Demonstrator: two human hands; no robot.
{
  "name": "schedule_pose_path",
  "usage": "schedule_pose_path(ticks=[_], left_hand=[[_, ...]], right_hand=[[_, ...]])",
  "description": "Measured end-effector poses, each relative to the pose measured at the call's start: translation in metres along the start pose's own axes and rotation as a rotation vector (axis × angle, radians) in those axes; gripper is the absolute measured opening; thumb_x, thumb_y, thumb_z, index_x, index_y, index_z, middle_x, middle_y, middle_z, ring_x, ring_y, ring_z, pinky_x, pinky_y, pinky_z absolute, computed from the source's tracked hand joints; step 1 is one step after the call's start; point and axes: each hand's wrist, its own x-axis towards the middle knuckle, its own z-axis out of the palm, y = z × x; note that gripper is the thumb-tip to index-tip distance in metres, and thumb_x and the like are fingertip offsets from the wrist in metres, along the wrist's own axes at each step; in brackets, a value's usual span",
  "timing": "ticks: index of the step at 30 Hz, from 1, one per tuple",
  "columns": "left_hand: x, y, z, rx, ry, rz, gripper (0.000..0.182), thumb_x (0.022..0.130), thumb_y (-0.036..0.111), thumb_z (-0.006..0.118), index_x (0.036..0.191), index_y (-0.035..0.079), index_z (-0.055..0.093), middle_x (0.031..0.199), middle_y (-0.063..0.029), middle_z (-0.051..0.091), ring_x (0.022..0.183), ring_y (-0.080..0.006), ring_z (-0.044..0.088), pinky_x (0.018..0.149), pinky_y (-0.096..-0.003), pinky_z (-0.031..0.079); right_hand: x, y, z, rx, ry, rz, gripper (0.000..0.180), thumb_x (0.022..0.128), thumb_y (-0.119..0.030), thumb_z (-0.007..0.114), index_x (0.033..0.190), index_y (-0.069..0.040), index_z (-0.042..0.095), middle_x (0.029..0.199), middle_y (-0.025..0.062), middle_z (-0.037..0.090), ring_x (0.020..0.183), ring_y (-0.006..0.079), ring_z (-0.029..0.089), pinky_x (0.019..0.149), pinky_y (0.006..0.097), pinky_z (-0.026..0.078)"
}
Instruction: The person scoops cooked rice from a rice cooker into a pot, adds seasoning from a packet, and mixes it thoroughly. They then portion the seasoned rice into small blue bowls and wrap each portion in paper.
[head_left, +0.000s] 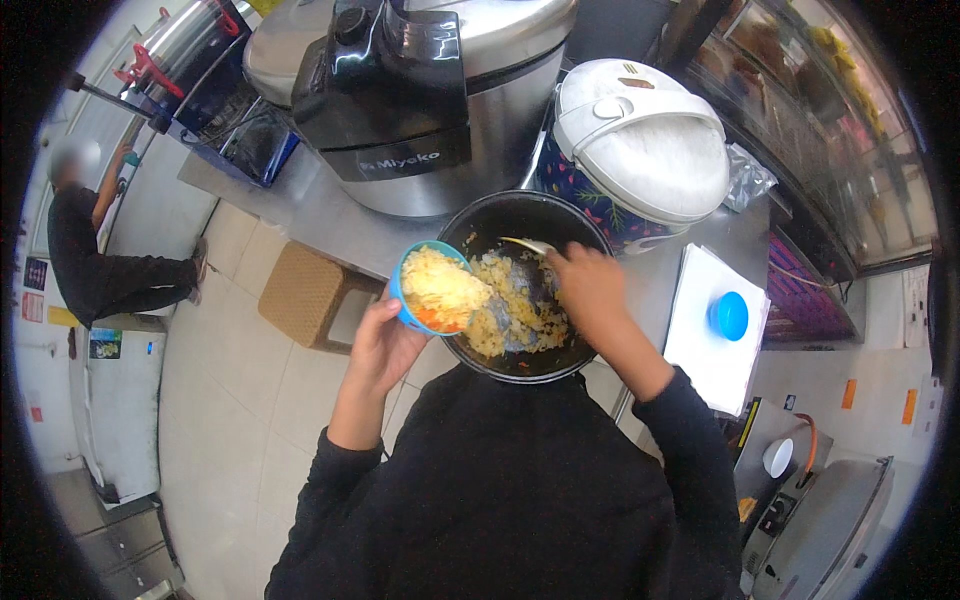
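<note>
My left hand (386, 337) grips a blue bowl (417, 327) by its outer side. Yellow fried rice (442, 281) fills the bowl, with orange bits near its lower edge, and the bowl tips toward a black pot (534, 367). More yellow rice (517, 300) lies in the pot, spread over its bottom and side. Over the pot's right side, my right hand (589, 285) is closed around a spoon (529, 244). The spoon's light-coloured end points left above the rice; its handle is hidden in my fingers.
Behind the pot stand a large steel cooker (517, 97), a black Miyako appliance (382, 97) and a white-lidded rice cooker (645, 142). A small blue cup (728, 316) rests on white paper (697, 360) to the right. A brown plastic stool (304, 292) is at left; a person (82, 240) stands farther off.
</note>
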Motion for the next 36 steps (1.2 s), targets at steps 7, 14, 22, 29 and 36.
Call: schedule_pose_path(ticks=[7,14,22,29,36], left_hand=[[-0.007,-0.006,-0.018,-0.055,0.01,0.004,0.074,0.075,0.042,0.055,0.133,0.003,0.033,0.134,-0.0182,0.038,0.122,-0.0319,0.04,0.099,-0.045,0.035],[-0.006,-0.01,-0.033,-0.19,-0.031,-0.004,0.078,0.074,0.049,0.053,0.135,0.005,0.031,0.135,-0.0193,0.036,0.123,-0.0352,0.039,0.101,-0.046,0.034],[-0.007,-0.013,-0.037,-0.237,-0.067,-0.032,0.078,0.073,0.048,0.054,0.135,0.006,0.032,0.136,-0.0178,0.036,0.123,-0.0325,0.039,0.101,-0.0445,0.034],[-0.006,-0.018,-0.039,-0.29,-0.082,0.008,0.078,0.071,0.046,0.057,0.134,0.006,0.033,0.137,-0.0164,0.037,0.124,-0.0307,0.039,0.102,-0.0438,0.032],[0.0,-0.024,-0.044,-0.273,-0.1,0.086,0.08,0.071,0.05,0.06,0.132,0.006,0.035,0.135,-0.0176,0.038,0.122,-0.0345,0.039,0.103,-0.0489,0.031]], right_hand=[[-0.019,-0.008,-0.005,0.017,-0.332,-0.306,0.03,0.076,-0.009,0.051,0.102,-0.019,0.063,0.082,0.0044,0.056,0.079,0.0216,0.058,0.065,0.0338,0.044],[0.011,-0.003,-0.008,-0.06,-0.144,-0.211,0.026,0.076,-0.011,0.052,0.098,-0.018,0.064,0.082,0.0039,0.056,0.078,0.0216,0.058,0.063,0.0348,0.046],[-0.001,0.009,-0.02,-0.223,-0.147,-0.081,0.023,0.078,-0.012,0.051,0.096,-0.012,0.064,0.082,0.0062,0.059,0.08,0.0207,0.061,0.062,0.0347,0.046],[-0.038,-0.009,-0.027,-0.046,-0.594,-0.23,0.023,0.077,-0.012,0.052,0.097,-0.005,0.061,0.077,0.0101,0.062,0.068,0.0244,0.064,0.057,0.0365,0.049],[-0.051,-0.02,-0.02,0.362,-0.435,-0.194,0.03,0.077,-0.01,0.052,0.105,-0.005,0.061,0.086,0.0122,0.064,0.071,0.0287,0.063,0.062,0.0364,0.05]])
